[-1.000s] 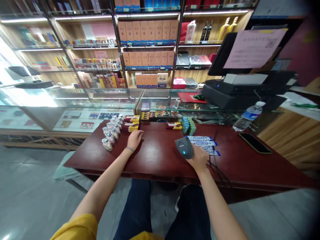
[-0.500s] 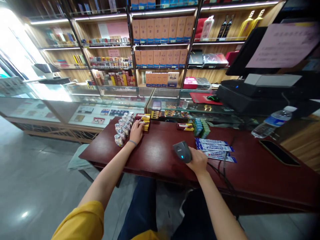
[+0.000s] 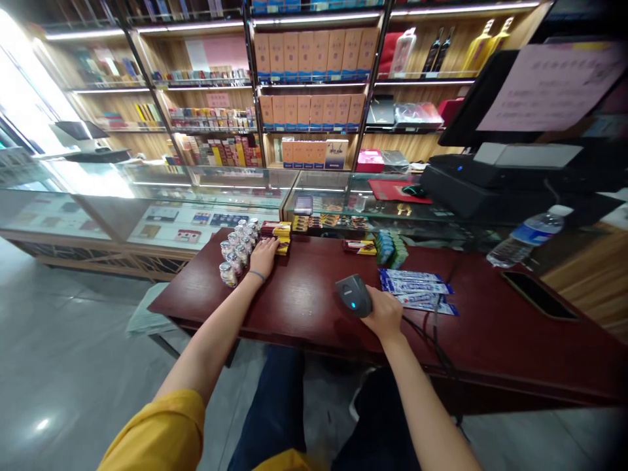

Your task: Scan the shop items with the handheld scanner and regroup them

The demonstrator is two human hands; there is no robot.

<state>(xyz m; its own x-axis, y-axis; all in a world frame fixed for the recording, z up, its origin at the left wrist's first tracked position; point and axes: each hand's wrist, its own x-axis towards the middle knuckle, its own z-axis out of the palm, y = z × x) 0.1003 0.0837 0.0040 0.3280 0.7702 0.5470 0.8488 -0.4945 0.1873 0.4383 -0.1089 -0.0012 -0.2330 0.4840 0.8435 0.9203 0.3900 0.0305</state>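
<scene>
A dark grey scanner (image 3: 360, 296), its blue light (image 3: 354, 305) lit, is tilted above the table (image 3: 307, 288). Maroon-and-yellow boxes (image 3: 283, 246) lie stacked near its far edge, partly covered, number unclear.

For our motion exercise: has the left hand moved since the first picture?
Yes: judged against the jars, the left hand has moved forward and leftward.

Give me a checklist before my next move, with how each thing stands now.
1. Scanner held in right hand: ok, gripped.
2. Scanner light on: ok, blue.
3. Left hand at the yellow-and-maroon boxes: ok, over the nearer stack.
4. Left hand's grip on them: cannot tell from this view.
5. Blue-and-white packets free of cable: not ok, it crosses them.
6. Jars upright: ok.
</scene>
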